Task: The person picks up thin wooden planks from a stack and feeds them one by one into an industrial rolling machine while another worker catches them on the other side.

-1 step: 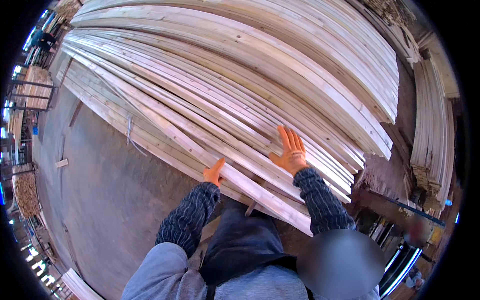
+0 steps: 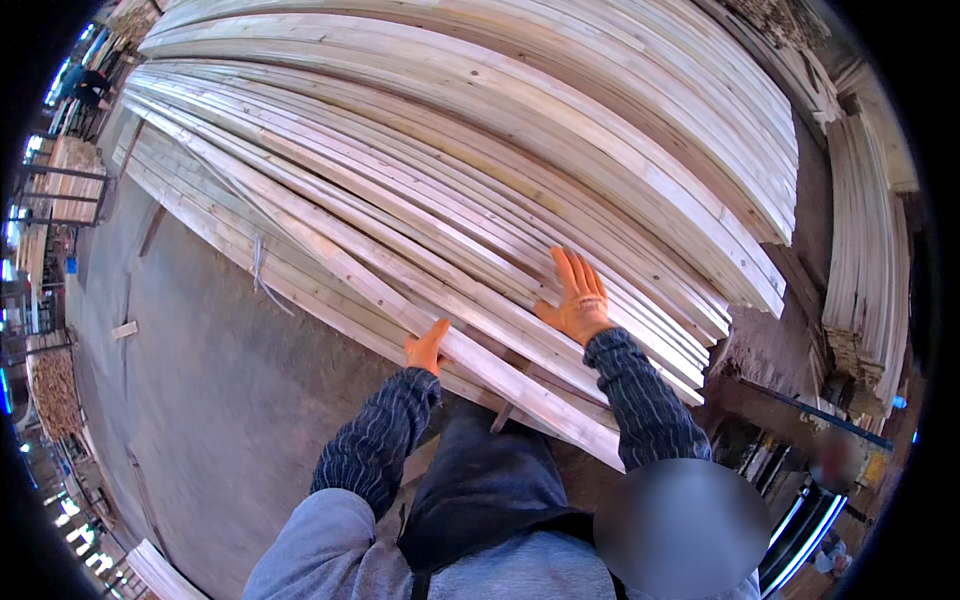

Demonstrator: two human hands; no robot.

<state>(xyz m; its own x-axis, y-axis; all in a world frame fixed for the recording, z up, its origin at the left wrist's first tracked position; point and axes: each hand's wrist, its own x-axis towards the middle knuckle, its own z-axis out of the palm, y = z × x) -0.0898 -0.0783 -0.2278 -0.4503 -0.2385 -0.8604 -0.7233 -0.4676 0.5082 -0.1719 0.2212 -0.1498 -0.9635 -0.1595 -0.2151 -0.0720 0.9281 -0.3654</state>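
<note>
Both of my hands wear orange gloves. My left hand [image 2: 427, 346] grips the edge of a long pale wooden board [image 2: 510, 385], thumb on top and the other fingers hidden below. This board lies at a slant along the near side of a layer of boards. To the right, my right hand [image 2: 578, 300] rests flat, palm down, on the tightly packed narrow boards [image 2: 470, 235], its fingers stretched out. Nothing is held in it.
Lower boards [image 2: 205, 195] lie beneath the slanted one, with a pale strap [image 2: 258, 265] hanging from them. A higher lumber stack [image 2: 600, 110] rises beyond. Another stack [image 2: 862, 260] stands far right. A wood scrap [image 2: 124, 330] lies on the floor. A person [image 2: 90, 88] is far left.
My right hand has shifted very slightly left over the boards. The left hand keeps its hold on the board.
</note>
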